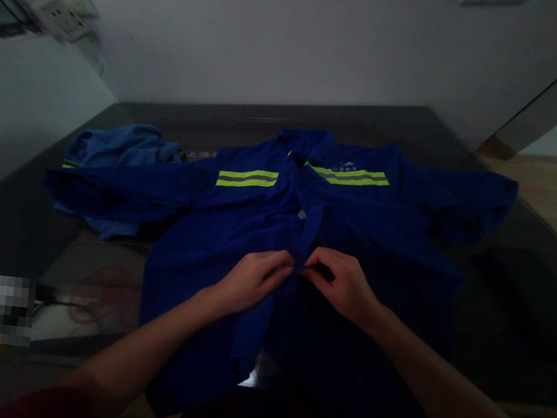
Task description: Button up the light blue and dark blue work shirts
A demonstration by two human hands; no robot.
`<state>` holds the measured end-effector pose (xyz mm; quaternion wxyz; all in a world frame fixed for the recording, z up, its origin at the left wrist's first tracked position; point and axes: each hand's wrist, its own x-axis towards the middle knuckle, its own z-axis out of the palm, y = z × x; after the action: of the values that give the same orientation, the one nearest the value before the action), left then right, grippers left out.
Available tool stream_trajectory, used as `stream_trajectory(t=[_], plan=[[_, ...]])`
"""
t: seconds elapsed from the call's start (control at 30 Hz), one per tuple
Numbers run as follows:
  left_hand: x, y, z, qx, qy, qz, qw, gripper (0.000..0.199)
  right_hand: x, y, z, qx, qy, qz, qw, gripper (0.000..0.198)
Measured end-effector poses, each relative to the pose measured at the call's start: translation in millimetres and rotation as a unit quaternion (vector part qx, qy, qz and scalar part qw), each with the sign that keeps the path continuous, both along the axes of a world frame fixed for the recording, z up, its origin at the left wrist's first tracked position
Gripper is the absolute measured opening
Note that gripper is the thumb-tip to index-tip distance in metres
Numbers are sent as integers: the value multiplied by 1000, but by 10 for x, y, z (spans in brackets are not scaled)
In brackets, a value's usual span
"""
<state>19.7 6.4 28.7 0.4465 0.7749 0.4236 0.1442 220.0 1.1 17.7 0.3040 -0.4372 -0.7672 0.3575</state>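
Note:
A dark blue work shirt with yellow-green and grey stripes across the chest lies spread on a dark table, collar at the far side and sleeves out to both sides. At the middle of its front, my left hand pinches the edge of the front opening. Close beside it, my right hand pinches the other edge, with the fingertips of both hands almost meeting. Below my hands the two front panels lie apart. Whether a button sits between my fingers is too dark to see.
A lighter blue garment lies crumpled at the left, partly under the shirt's sleeve. Power sockets are on the wall at the upper left. The dark tabletop meets the wall at the back. A cable lies at the left.

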Motion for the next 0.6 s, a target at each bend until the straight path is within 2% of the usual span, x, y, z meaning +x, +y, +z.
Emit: stream_trajectory(t=[0.1, 0.2, 0.33, 0.47, 0.6], plan=[[-10, -9, -23, 11, 6, -5, 1000, 25, -12, -5, 26, -16, 11, 5, 1000, 16], [-25, 1, -33, 9, -5, 25, 1000, 28, -8, -2, 61, -21, 18, -6, 1000, 17], [-74, 75, -1, 0, -27, 141, 990, 30, 45, 43, 104, -29, 26, -66, 997, 16], [-191, 240, 31, 2, -49, 275, 960, 28, 137, 129, 144, -51, 59, -143, 987, 16], [-345, 430, -27, 22, -34, 330, 943, 29, 248, 219, 188, -71, 99, -223, 967, 17]])
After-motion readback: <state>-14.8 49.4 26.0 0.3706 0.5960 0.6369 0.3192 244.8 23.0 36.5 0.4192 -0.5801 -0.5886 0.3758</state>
